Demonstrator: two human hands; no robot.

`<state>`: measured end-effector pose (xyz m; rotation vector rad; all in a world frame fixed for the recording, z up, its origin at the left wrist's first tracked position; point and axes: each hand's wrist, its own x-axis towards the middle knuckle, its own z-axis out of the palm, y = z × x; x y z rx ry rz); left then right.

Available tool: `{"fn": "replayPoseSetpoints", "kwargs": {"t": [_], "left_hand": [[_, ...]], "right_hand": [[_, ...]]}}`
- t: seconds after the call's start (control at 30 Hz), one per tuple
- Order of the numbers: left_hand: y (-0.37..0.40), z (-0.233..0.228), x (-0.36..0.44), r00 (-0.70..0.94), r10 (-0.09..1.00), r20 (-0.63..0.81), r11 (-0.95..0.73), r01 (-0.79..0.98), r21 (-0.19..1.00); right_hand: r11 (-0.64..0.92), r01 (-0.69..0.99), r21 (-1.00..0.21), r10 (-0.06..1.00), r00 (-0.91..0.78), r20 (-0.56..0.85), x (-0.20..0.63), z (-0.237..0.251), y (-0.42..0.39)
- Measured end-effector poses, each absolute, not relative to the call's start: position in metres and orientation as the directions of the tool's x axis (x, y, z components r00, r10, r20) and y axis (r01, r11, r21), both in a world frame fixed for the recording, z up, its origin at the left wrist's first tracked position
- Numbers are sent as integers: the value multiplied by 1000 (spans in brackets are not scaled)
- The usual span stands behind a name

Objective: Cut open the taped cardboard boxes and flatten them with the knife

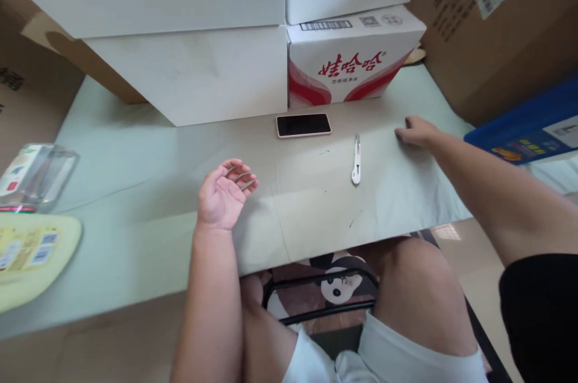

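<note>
The left hand is held palm-up, loosely curled and empty; the right hand is curled, its hold hidden. The slim white utility knife, lying between them on pale-green cloth, is best gripped by its wider end.

Head-worn view, facing forward and down, tabletop close

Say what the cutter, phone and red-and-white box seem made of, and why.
Cutter: probably plastic, from its smooth white body; the narrow grey end looks metal.
Phone: likely glass-fronted, given its smooth black face; rim material unclear.
Red-and-white box: apparently cardboard, smooth, printed, with creased edges.
</note>
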<state>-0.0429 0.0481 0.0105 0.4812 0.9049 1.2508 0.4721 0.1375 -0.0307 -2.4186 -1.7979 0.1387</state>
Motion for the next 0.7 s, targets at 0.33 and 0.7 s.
{"fn": "replayPoseSetpoints", "kwargs": {"t": [0.33, 0.7], "left_hand": [[42, 10, -54, -23, 959, -281, 203, -634, 746], [25, 15, -44, -177, 958, -225, 69, -619, 782]], "right_hand": [[-303, 952, 50, 929, 307, -207, 409, 13, 117], [826, 478, -300, 557, -776, 297, 37, 47, 28]]}}
